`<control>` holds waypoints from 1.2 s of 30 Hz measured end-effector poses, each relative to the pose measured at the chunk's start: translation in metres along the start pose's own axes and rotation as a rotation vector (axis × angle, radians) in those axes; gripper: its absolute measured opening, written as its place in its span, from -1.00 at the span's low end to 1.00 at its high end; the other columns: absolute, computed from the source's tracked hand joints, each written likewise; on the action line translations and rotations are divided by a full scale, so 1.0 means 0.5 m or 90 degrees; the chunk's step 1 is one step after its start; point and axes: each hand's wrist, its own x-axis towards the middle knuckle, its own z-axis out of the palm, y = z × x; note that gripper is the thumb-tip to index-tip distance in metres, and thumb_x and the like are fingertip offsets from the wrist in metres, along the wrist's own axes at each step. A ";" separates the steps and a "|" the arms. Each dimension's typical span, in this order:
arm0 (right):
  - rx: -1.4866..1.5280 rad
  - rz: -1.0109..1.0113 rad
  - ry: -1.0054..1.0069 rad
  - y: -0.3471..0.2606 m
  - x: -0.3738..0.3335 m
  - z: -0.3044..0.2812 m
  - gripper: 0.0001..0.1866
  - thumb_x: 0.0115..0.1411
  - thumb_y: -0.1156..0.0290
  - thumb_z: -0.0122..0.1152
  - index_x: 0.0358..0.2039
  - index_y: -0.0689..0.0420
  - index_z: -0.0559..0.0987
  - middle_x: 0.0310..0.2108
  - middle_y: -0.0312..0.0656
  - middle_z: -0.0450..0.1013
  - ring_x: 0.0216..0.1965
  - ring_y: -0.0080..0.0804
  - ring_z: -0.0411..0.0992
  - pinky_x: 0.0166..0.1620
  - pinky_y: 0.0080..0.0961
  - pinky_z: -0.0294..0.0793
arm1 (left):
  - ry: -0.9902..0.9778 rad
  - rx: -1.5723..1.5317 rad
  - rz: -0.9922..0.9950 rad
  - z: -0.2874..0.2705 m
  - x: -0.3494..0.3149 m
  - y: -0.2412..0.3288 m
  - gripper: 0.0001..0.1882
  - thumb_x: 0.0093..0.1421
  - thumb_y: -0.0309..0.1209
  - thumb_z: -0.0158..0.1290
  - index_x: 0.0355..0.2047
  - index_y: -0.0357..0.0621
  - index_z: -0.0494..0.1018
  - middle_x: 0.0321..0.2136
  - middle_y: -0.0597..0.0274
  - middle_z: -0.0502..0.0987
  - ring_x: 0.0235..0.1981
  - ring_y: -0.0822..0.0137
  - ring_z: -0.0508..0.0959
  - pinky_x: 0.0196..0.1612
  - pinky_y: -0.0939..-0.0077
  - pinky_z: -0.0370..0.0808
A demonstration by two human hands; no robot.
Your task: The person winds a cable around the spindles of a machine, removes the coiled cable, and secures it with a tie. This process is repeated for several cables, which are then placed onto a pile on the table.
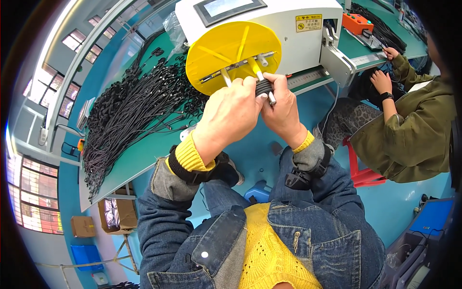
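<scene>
Closest to me is the person's yellow sweater point(269, 245), with a blue jean jacket point(168, 241) open around it. Both arms reach up and forward from the jacket, and they come in toward each other so the hands meet in front of a big yellow disc point(211, 53). The disc is on the side of a white machine point(301, 45).

The left hand point(231, 113) has its back turned up. Its fingers are bent over, and its thumb points across to the other hand. The right hand point(281, 103) comes in from the other side, with its fingers curled and its wrist bent in a little. Both hands are closed on a small black coil point(263, 87). The coil sits around a metal rod point(273, 100) that sticks out from the disc, and the tip of the rod pokes out between the hands. Some of the left fingertips are hidden, so I can't tell just how they press.

By the left arm, a big pile of black cords point(130, 103) lies on the green counter point(129, 169). Over on the right, another person in a green jacket point(409, 139) sits with both arms held out toward the counter's edge.
</scene>
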 end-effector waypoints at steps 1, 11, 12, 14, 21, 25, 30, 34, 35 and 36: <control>-0.001 0.000 -0.002 -0.005 -0.002 -0.002 -0.63 -0.02 0.54 0.11 -0.18 0.25 0.26 -0.45 0.10 0.41 -0.37 0.11 0.41 -0.34 -0.22 0.42 | 0.026 -0.001 0.010 0.005 -0.002 -0.004 -0.72 0.08 -0.32 -0.01 -0.35 -0.32 0.29 -0.52 -0.08 0.42 -0.53 -0.04 0.48 -0.45 0.21 0.43; -0.101 0.057 -0.136 -0.059 -0.112 -0.073 -0.74 -0.05 0.58 0.08 -0.30 0.24 0.33 -0.55 0.05 0.40 -0.46 0.04 0.43 -0.41 -0.29 0.40 | 0.031 -0.117 -0.044 0.035 -0.136 0.097 -0.70 0.14 -0.24 -0.06 -0.41 -0.30 0.28 -0.53 -0.04 0.42 -0.58 0.09 0.47 -0.51 0.29 0.39; -0.097 0.069 -0.190 -0.053 -0.134 -0.075 -0.76 -0.06 0.59 0.07 -0.32 0.24 0.33 -0.56 0.04 0.39 -0.46 0.04 0.42 -0.42 -0.28 0.40 | 0.016 -0.125 -0.052 0.048 -0.145 0.085 -0.70 0.14 -0.24 -0.06 -0.41 -0.30 0.28 -0.53 -0.04 0.42 -0.58 0.09 0.47 -0.51 0.29 0.39; -0.095 0.096 -0.269 -0.024 -0.181 -0.058 -0.78 -0.06 0.59 0.07 -0.34 0.24 0.32 -0.56 0.04 0.39 -0.46 0.05 0.42 -0.43 -0.27 0.39 | -0.200 -0.418 -0.111 0.088 -0.182 0.032 -0.68 0.14 -0.22 -0.05 -0.30 -0.27 0.30 -0.49 0.07 0.43 -0.47 0.12 0.47 -0.47 0.33 0.43; 0.086 0.073 -0.404 0.040 -0.251 0.045 -0.83 -0.04 0.58 0.04 -0.41 0.21 0.28 -0.57 0.04 0.39 -0.49 0.07 0.39 -0.49 -0.19 0.35 | -0.199 -1.115 -0.550 0.215 -0.279 -0.043 -0.55 0.20 -0.10 -0.11 -0.15 -0.29 0.32 -0.39 0.17 0.48 -0.34 0.30 0.50 -0.43 0.47 0.49; 0.066 0.087 -0.522 0.044 -0.272 0.058 -0.80 -0.06 0.54 0.05 -0.41 0.27 0.27 -0.59 0.12 0.40 -0.49 0.07 0.41 -0.43 -0.13 0.37 | -0.443 -1.136 -0.578 0.190 -0.291 -0.065 -0.56 0.19 -0.11 -0.08 -0.17 -0.30 0.34 -0.42 0.15 0.48 -0.44 0.38 0.51 -0.54 0.58 0.47; -0.115 0.055 -0.700 0.018 -0.254 0.052 -0.80 -0.07 0.50 0.09 -0.44 0.24 0.29 -0.60 0.10 0.40 -0.48 0.01 0.42 -0.45 -0.22 0.37 | -0.710 -1.035 -0.615 0.217 -0.300 -0.089 -0.64 0.16 -0.13 -0.01 -0.26 -0.21 0.36 -0.53 0.30 0.45 -0.59 0.52 0.46 -0.64 0.73 0.43; -0.098 0.028 -0.745 0.011 -0.253 0.041 -0.82 -0.08 0.49 0.13 -0.44 0.21 0.36 -0.62 0.04 0.41 -0.55 -0.07 0.42 -0.51 -0.36 0.38 | -0.669 -1.002 -0.464 0.217 -0.311 -0.059 -0.64 0.16 -0.14 -0.02 -0.31 -0.24 0.37 -0.61 0.31 0.43 -0.65 0.53 0.43 -0.68 0.72 0.39; 0.002 0.105 -0.694 0.013 -0.251 0.044 -0.83 -0.09 0.49 0.13 -0.44 0.22 0.39 -0.61 0.04 0.42 -0.55 -0.10 0.43 -0.50 -0.39 0.39 | -0.666 -1.003 -0.464 0.224 -0.314 -0.065 -0.64 0.16 -0.14 -0.02 -0.31 -0.24 0.37 -0.61 0.31 0.43 -0.65 0.53 0.43 -0.68 0.72 0.39; 0.102 0.180 -0.640 0.015 -0.251 0.048 -0.84 -0.09 0.49 0.13 -0.45 0.23 0.42 -0.60 0.04 0.43 -0.55 -0.14 0.45 -0.48 -0.43 0.40 | -0.625 -1.024 -0.421 0.243 -0.323 -0.077 -0.64 0.16 -0.14 -0.02 -0.32 -0.25 0.36 -0.62 0.30 0.42 -0.66 0.54 0.41 -0.69 0.72 0.38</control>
